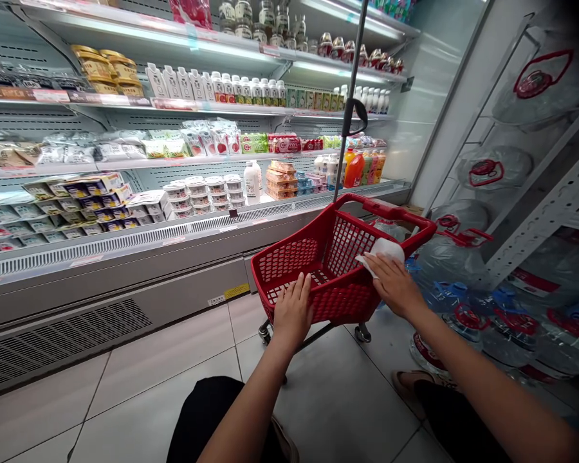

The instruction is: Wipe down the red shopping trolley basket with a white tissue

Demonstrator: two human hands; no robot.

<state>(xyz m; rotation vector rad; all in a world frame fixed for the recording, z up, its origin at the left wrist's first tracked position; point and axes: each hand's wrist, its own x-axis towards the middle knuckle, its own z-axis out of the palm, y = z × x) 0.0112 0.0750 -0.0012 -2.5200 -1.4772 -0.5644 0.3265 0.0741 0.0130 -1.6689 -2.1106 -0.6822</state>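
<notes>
A small red shopping cart (340, 297) with perforated sides stands on the tiled floor, its basket holding nothing that I can see. My left hand (293, 310) lies against the near rim at the cart's front left, fingers extended and slightly apart, holding nothing. Under the fingers of my right hand (393, 283) is a white cloth (388, 249), pressed on the near rim close to the handle (417, 222). A dark pole (352, 96) rises behind the cart's back end.
A refrigerated display (197, 225) with dairy packs and bottles runs along the left and back. Large water bottles (468, 321) stand on the floor at right, beside a white metal rack (531, 193). My knees and shoes frame the cart's near side.
</notes>
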